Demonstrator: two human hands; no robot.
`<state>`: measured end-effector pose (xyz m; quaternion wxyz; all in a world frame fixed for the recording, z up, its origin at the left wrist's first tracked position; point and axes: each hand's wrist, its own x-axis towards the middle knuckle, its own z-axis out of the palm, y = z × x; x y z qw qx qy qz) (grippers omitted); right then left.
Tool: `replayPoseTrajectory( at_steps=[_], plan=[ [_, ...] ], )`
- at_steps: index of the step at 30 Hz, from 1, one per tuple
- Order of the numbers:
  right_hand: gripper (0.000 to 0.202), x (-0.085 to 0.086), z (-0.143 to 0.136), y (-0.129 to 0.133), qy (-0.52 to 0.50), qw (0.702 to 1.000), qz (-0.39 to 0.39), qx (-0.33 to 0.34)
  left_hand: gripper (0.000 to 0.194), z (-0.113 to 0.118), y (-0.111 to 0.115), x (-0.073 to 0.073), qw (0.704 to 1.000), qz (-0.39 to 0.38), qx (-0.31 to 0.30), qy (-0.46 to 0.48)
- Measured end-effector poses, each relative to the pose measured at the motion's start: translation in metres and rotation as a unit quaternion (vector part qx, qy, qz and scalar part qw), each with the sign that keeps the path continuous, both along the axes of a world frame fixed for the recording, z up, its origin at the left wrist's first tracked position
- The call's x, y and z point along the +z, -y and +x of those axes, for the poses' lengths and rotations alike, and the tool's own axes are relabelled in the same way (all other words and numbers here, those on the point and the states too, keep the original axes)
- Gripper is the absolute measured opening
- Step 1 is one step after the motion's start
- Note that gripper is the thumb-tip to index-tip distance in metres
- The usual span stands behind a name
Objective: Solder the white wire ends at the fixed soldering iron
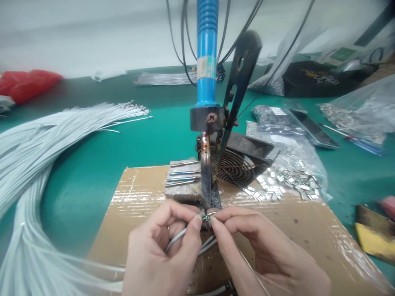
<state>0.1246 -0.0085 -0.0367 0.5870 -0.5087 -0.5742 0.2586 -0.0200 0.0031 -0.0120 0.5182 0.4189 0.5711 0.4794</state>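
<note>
Your left hand (160,250) pinches a thin grey-white insulated wire (176,240) between thumb and forefinger, bringing its stripped end up to the dark, crusted tip of the blue-handled soldering iron (206,181), which hangs point-down in a black metal bracket (239,94). Your right hand (265,255) pinches a small shiny metal terminal (210,214) just under that tip, fingertips almost touching those of the left. Wire end and terminal meet right at the iron, over the tape-covered brown cardboard sheet (296,230) lying on the green surface (129,139).

You appear to be in the joining step: wire and terminal held together at the hot tip. The next move likely calls for steady hands, both parts kept pressed together, and fingers held clear of the hot metal shaft.

Behind the iron, a few finished-looking leads rest on a grey block (183,181), next to a small round black wire-grilled fan (237,166). A scatter of loose silver terminals (277,187) lies to the right beside a clear plastic bag (293,152), and a large bundle of white wires (37,164) curves along the left.
</note>
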Motion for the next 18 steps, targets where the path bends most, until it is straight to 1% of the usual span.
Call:
replayPoseTrajectory(
  at_steps=[8,13,18],
  plan=[
    [0.022,0.004,-0.004,-0.001,-0.01,1.0,-0.003,-0.01,0.01,0.001,-0.002,-0.001,1.0,0.011,0.007,-0.016],
    [0.02,0.009,-0.016,-0.001,-0.048,0.995,-0.04,-0.075,0.01,-0.002,0.001,-0.003,1.0,0.001,0.002,-0.014],
    [0.02,0.008,-0.019,0.0,-0.065,0.994,-0.041,-0.071,0.01,-0.004,0.001,-0.004,1.0,-0.009,-0.001,-0.007]
  ],
)
